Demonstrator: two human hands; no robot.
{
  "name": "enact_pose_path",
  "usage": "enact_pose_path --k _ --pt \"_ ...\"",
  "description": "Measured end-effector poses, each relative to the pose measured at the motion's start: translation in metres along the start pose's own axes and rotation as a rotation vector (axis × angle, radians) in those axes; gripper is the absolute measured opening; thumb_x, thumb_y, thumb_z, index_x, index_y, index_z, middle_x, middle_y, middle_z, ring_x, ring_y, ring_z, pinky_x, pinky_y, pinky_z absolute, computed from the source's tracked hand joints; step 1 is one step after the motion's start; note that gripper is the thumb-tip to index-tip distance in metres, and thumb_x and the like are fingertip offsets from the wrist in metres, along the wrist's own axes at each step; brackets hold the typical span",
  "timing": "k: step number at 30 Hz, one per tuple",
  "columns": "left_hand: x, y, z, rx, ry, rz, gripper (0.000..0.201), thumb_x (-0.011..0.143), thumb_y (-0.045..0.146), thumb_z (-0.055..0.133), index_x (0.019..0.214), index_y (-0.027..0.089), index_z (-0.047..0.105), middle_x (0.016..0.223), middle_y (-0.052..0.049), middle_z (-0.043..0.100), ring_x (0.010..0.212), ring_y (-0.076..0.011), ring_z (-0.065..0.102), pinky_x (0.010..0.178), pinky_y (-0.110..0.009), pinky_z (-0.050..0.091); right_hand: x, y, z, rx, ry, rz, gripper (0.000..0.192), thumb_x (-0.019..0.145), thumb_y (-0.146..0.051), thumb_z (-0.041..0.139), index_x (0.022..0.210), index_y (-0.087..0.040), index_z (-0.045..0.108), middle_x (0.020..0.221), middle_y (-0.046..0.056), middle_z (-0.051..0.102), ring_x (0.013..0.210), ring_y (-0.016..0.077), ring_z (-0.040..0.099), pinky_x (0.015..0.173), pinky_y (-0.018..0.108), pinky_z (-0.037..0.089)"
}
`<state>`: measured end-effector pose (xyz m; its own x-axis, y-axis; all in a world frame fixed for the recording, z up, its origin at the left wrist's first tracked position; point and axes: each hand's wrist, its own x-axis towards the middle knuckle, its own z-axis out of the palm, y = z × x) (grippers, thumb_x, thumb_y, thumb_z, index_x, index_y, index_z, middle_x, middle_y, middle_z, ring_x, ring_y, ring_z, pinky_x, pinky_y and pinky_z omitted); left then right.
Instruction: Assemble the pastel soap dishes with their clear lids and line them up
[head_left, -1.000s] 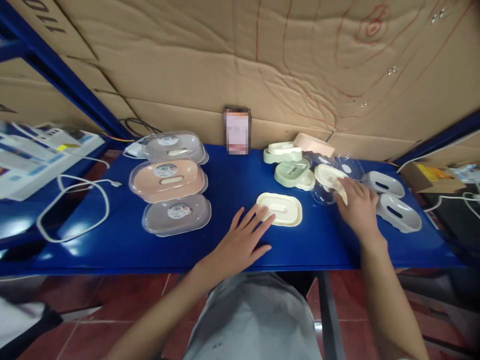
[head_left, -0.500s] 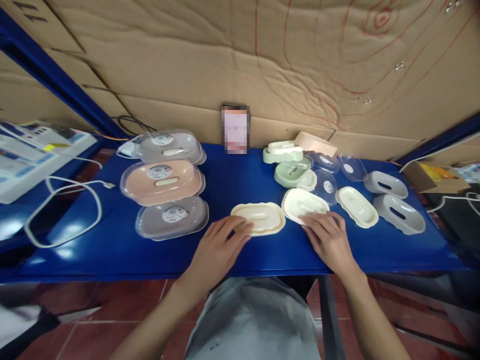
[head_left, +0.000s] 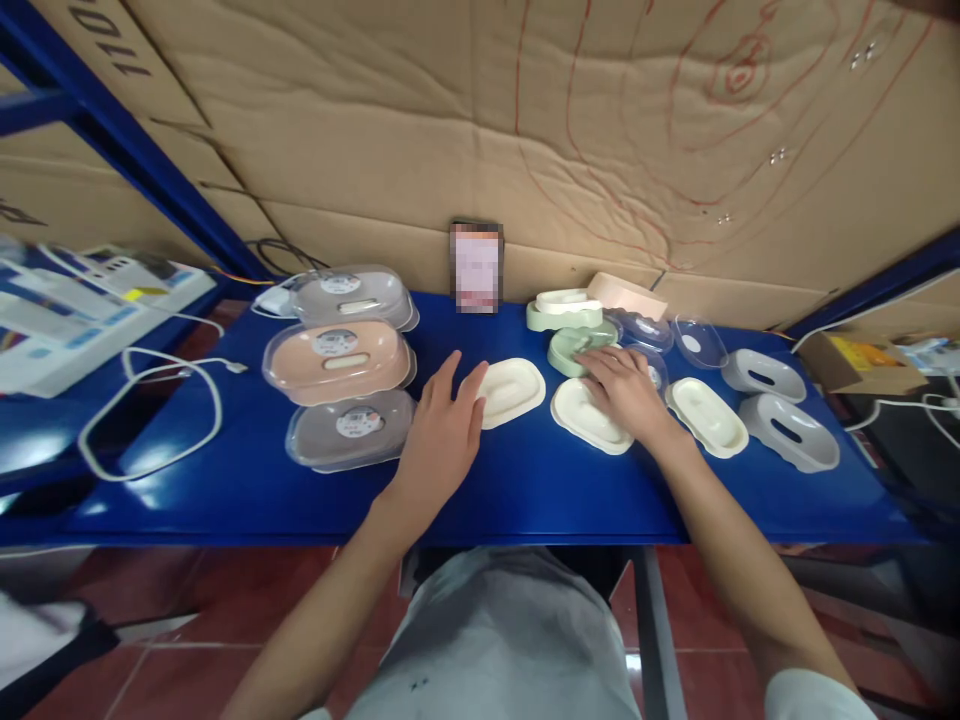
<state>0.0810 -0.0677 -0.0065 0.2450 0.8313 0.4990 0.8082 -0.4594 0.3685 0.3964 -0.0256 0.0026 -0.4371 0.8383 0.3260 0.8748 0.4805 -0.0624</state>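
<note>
My left hand (head_left: 444,425) has its fingers apart at the left end of a cream oval soap dish tray (head_left: 514,393); thumb and fingertips are beside its rim. My right hand (head_left: 624,388) reaches over a second cream tray (head_left: 589,420). Its fingers curl onto the right end of a green soap box (head_left: 568,350); the thumb side is partly hidden. A small cream piece seen there before is covered by this hand. A third cream tray (head_left: 707,418) lies to the right of my right hand.
Lidded soap boxes, grey (head_left: 352,430) and peach (head_left: 337,362), line the left. Grey slotted bases (head_left: 789,432) and clear lids (head_left: 701,342) lie right. Behind are a green base (head_left: 562,312), a peach part (head_left: 626,296) and a pixelated phone-like panel (head_left: 477,268). A white cable (head_left: 217,400) curls left.
My right hand has moved from the second cream tray up to the green soap box. The left-hand cream tray has shifted away from me and turned slightly; my left hand has opened beside it.
</note>
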Motion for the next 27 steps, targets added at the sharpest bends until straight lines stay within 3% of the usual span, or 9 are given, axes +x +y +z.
enact_pose_path --k 4,7,10,12,16,19,21,24,27 --pt "-0.010 0.036 0.013 -0.041 -0.171 0.231 0.048 0.109 0.014 0.044 0.156 0.023 0.050 0.165 -0.017 0.049 0.152 -0.0343 0.050 0.118 -0.055 0.049 0.006 -0.006 -0.005 0.091 0.065 -0.011 0.027 0.110 -0.035 0.056 0.126 -0.025 0.075 0.124 0.008 0.080 0.121 0.0266 0.070 0.118 0.052 0.038" --pt "-0.012 0.065 0.024 -0.084 -0.359 0.466 0.047 0.107 0.010 0.049 0.152 0.022 0.054 0.160 -0.015 0.055 0.152 -0.0324 0.048 0.124 -0.057 0.041 -0.004 -0.022 -0.021 0.351 0.272 0.056 0.027 0.108 -0.045 0.061 0.122 -0.026 0.075 0.119 0.008 0.080 0.115 0.0264 0.073 0.108 0.049 0.050" --pt "-0.019 0.076 0.026 -0.057 -0.437 0.541 0.034 0.106 0.009 0.052 0.135 0.019 0.065 0.132 -0.012 0.071 0.130 -0.0310 0.063 0.114 -0.056 0.047 -0.028 -0.043 -0.044 0.570 0.468 0.140 0.029 0.106 -0.048 0.063 0.122 -0.026 0.074 0.115 0.009 0.078 0.109 0.0275 0.074 0.094 0.046 0.060" --pt "-0.030 0.070 0.019 -0.056 -0.442 0.578 0.027 0.107 0.011 0.052 0.128 0.018 0.067 0.120 -0.011 0.073 0.114 -0.0284 0.067 0.101 -0.048 0.052 -0.050 -0.059 -0.055 0.580 0.507 0.139 0.026 0.104 -0.043 0.067 0.124 -0.027 0.073 0.113 0.008 0.078 0.104 0.0273 0.074 0.089 0.045 0.061" --pt "-0.066 0.045 -0.001 -0.122 -0.316 0.557 0.023 0.107 0.012 0.056 0.125 0.019 0.068 0.120 -0.010 0.071 0.111 -0.0258 0.067 0.094 -0.041 0.054 -0.085 -0.098 -0.047 0.409 0.335 0.018 0.038 0.101 -0.028 0.074 0.138 -0.031 0.070 0.112 0.006 0.079 0.099 0.0253 0.075 0.087 0.042 0.059" --pt "-0.085 0.031 -0.009 -0.151 -0.141 0.412 0.015 0.106 0.019 0.064 0.120 0.021 0.068 0.121 -0.010 0.067 0.112 -0.0269 0.066 0.094 -0.042 0.058 -0.091 -0.129 -0.026 0.283 0.187 -0.040 0.034 0.106 -0.026 0.067 0.140 -0.028 0.069 0.111 0.006 0.081 0.103 0.0241 0.075 0.091 0.040 0.056" --pt "-0.088 0.027 -0.009 -0.150 -0.066 0.355 0.022 0.105 0.025 0.068 0.127 0.022 0.067 0.131 -0.013 0.064 0.121 -0.0306 0.064 0.099 -0.047 0.060 -0.090 -0.144 -0.017 0.250 0.149 -0.081 0.030 0.108 -0.025 0.063 0.137 -0.023 0.070 0.114 0.007 0.081 0.109 0.0230 0.074 0.098 0.040 0.053" --pt "-0.082 0.024 -0.006 -0.122 -0.138 0.398 0.043 0.105 0.028 0.068 0.146 0.021 0.058 0.153 -0.019 0.054 0.141 -0.0385 0.055 0.108 -0.057 0.058 -0.093 -0.150 -0.019 0.212 0.094 -0.167 0.033 0.109 -0.023 0.062 0.141 -0.018 0.066 0.129 0.009 0.078 0.124 0.0229 0.070 0.114 0.043 0.046" --pt "-0.077 0.024 -0.004 -0.122 -0.219 0.423 0.046 0.106 0.028 0.066 0.150 0.018 0.056 0.159 -0.020 0.051 0.147 -0.0391 0.052 0.112 -0.059 0.057 -0.105 -0.136 -0.026 0.144 0.023 -0.163 0.041 0.109 -0.030 0.063 0.149 -0.020 0.060 0.146 0.010 0.070 0.142 0.0261 0.060 0.125 0.050 0.035"
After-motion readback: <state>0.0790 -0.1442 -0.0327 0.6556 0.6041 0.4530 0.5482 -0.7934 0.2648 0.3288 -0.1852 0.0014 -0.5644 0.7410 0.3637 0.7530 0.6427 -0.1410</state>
